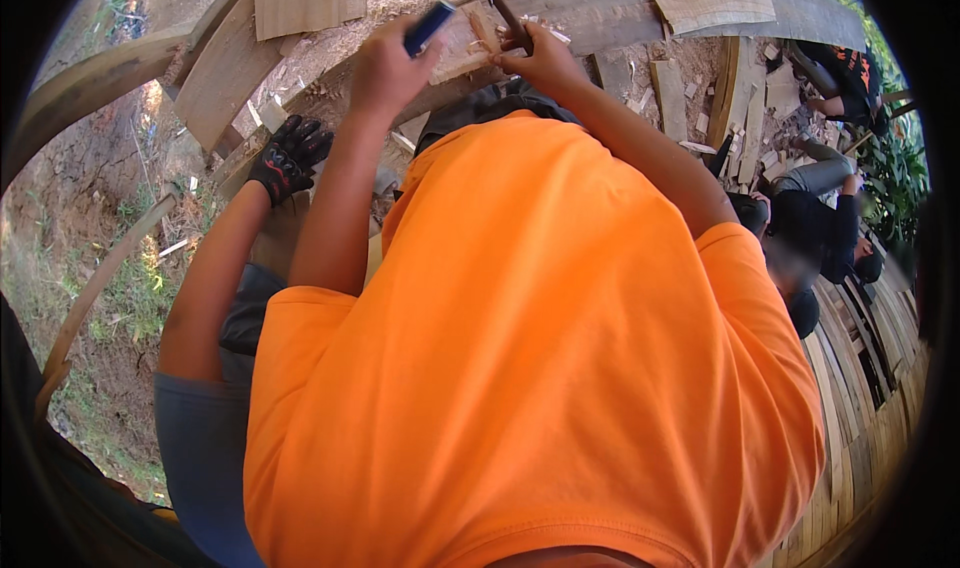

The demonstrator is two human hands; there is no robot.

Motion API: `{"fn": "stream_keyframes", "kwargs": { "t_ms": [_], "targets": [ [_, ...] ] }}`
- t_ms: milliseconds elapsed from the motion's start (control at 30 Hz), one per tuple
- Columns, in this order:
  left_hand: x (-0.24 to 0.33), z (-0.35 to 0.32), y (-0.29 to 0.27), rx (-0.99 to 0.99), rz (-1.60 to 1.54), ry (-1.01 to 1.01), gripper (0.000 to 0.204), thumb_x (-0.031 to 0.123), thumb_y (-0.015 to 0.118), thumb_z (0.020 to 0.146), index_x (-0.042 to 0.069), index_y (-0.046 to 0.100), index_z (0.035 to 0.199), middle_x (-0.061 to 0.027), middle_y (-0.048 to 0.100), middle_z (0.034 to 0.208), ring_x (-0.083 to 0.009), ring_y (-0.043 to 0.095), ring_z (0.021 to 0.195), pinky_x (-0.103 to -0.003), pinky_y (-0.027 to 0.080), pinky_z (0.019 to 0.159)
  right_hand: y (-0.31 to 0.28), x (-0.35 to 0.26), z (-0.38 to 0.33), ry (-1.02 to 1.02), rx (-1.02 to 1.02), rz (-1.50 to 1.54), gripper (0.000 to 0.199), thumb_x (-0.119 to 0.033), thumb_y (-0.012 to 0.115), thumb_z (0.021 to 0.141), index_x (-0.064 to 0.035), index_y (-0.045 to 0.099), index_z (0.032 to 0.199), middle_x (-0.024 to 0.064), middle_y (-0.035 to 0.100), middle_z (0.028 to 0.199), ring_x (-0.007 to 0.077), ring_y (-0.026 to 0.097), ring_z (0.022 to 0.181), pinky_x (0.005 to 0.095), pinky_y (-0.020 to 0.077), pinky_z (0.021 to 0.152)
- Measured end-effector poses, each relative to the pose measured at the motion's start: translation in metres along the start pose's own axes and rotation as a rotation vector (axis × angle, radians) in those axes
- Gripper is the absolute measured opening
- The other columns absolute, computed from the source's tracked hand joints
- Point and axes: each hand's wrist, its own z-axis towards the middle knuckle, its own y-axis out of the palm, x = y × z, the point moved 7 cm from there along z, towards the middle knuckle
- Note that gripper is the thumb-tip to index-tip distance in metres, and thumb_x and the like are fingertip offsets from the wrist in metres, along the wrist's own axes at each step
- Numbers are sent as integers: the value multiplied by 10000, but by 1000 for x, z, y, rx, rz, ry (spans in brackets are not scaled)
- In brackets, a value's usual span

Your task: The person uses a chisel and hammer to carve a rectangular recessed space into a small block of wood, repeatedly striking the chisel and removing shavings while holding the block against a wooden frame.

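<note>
My left hand (388, 68) is closed round a dark blue, short bar-shaped object (430, 26) with a pale edge, whose kind I cannot make out. Close by on the right, my right hand (545, 60) grips a hammer (510, 18) by its brown wooden handle; the dark metal head points up and away. Both hands are held out above wood pieces and chips. Left of my left forearm, a co-worker's hand in a black glove with red marks (290, 156) rests near a board, its arm alongside mine.
Curved timbers (110, 68) and a broad plank (610, 8) lie ahead, with loose boards (670, 98) and shavings around. At the right, people (815, 208) are low down beside a plank surface (850, 438). A grassy dirt slope (110, 298) drops away at the left.
</note>
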Motion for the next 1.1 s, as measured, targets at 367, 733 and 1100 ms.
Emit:
{"fn": "stream_keyframes", "kwargs": {
  "t_ms": [367, 733, 1100],
  "targets": [
    [16, -20, 80, 56, 31, 22, 386, 272, 865, 794, 74, 748, 1104, -116, 757, 1036, -309, 732, 991, -411, 568, 856, -12, 7, 9, -137, -136, -58, 549, -258, 893, 776, 4, 647, 1191, 129, 734, 1130, 239, 715, 1043, 359, 561, 931],
    [11, -22, 93, 51, 86, -79, 283, 282, 840, 832, 72, 731, 988, -101, 767, 899, -231, 752, 834, -372, 559, 732, -6, 6, 20, -204, -60, -123, 619, -347, 901, 714, -18, 649, 1174, 132, 753, 1098, 292, 725, 1027, 389, 558, 904],
    [-10, -34, 86, 349, -536, -513, 278, 273, 788, 919, 42, 690, 1039, -2, 606, 765, -100, 520, 539, -294, 470, 514, -4, 25, 30, -116, -151, -42, 572, -315, 888, 765, 12, 635, 1160, 148, 752, 1042, 263, 752, 897, 388, 590, 829]
  ]
}}
